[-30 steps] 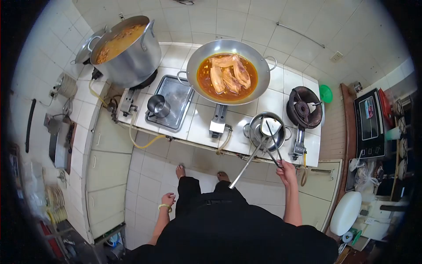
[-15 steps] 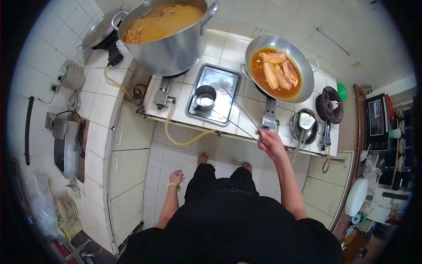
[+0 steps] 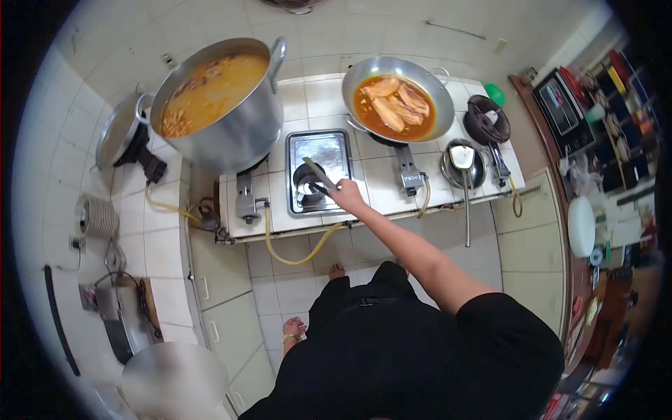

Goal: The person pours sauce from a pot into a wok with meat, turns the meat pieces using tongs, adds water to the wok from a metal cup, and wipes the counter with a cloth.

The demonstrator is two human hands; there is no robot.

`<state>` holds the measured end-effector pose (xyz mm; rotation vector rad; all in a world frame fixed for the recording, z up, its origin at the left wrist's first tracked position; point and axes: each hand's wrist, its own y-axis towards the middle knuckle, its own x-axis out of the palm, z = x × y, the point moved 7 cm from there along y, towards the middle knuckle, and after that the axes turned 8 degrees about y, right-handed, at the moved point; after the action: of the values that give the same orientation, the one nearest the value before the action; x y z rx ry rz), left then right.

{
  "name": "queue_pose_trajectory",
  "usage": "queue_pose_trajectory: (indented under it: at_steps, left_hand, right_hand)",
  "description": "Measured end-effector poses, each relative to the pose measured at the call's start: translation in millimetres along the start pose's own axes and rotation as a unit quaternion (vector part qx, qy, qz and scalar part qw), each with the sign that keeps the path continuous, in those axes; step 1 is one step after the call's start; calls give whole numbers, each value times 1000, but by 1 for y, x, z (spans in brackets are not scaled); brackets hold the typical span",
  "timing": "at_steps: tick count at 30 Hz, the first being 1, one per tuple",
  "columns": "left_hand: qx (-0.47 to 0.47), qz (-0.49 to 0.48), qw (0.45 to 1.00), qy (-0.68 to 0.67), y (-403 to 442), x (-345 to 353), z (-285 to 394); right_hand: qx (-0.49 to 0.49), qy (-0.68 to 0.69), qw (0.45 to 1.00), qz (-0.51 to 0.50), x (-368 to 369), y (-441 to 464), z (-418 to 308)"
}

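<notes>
My right hand (image 3: 344, 196) is closed around metal tongs (image 3: 320, 173), reaching over the black-rimmed metal tray (image 3: 339, 150) on the counter. The tongs' ends lie over a small metal cup (image 3: 305, 200) standing on that tray; whether they touch it I cannot tell. My left hand (image 3: 294, 327) hangs low beside my leg, its fingers loosely bent and apart, with nothing visible in them. To the right of the tray, a wide metal wok (image 3: 442, 119) holds slabs of meat (image 3: 395, 105) in brown liquid.
A large pot (image 3: 224, 140) of orange broth stands on the left burner. At right are a metal bowl (image 3: 477, 176) with a long-handled ladle (image 3: 462, 157) and a dark burner (image 3: 490, 127). A yellow hose (image 3: 297, 261) loops below the counter edge. A pale blurred round shape (image 3: 175, 381) covers the lower left.
My right hand has moved left and forward, bringing the tongs over the cup. My left hand still hangs low. The camera view has shifted and turned.
</notes>
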<state>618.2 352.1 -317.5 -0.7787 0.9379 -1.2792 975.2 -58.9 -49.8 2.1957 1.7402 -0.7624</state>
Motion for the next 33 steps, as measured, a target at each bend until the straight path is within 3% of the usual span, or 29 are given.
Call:
queue_pose_trajectory:
  at_steps: [3,7,8,9,14,16,18,20,21,23,25,27,29,32,33]
  left_hand:
    - [4,-3,1000,23,-3,-4,29]
    - [35,-16,998,53,19,-4,57]
    - [40,-12,998,56,22,-3,64]
    - [42,-18,997,60,23,-1,69]
    - [67,-37,989,127,28,15,91]
    - [85,-45,972,216,23,26,100]
    - [112,-85,955,262,18,48,119]
    - [140,-158,940,267,11,79,138]
    - [161,-187,931,268,5,93,148]
    - [204,-261,901,279,-15,133,177]
    - [294,-332,812,380,-92,183,221]
    - [291,-391,724,488,-172,220,243]
    - [219,-437,730,477,-186,237,239]
    - [155,-469,735,465,-233,287,240]
    - [143,-476,735,460,-247,312,236]
  right_hand:
    - [19,52,998,-22,33,22,34]
    - [-43,90,995,-19,7,-13,5]
    - [-16,88,996,-31,-1,-24,6]
    - [-132,33,990,47,-7,-29,13]
    - [33,145,989,0,-65,-90,74]
    - [141,216,966,26,-95,-130,110]
    - [183,189,962,78,-128,-164,159]
    - [124,98,963,220,-172,-203,202]
    - [146,92,953,247,-189,-222,221]
    - [195,78,924,318,-226,-266,254]
    - [222,27,905,361,-253,-301,288]
    - [248,3,888,387,-271,-333,307]
    - [268,4,881,390,-281,-357,317]
    - [353,40,902,244,-282,-382,327]
    - [314,-22,929,196,-273,-387,345]
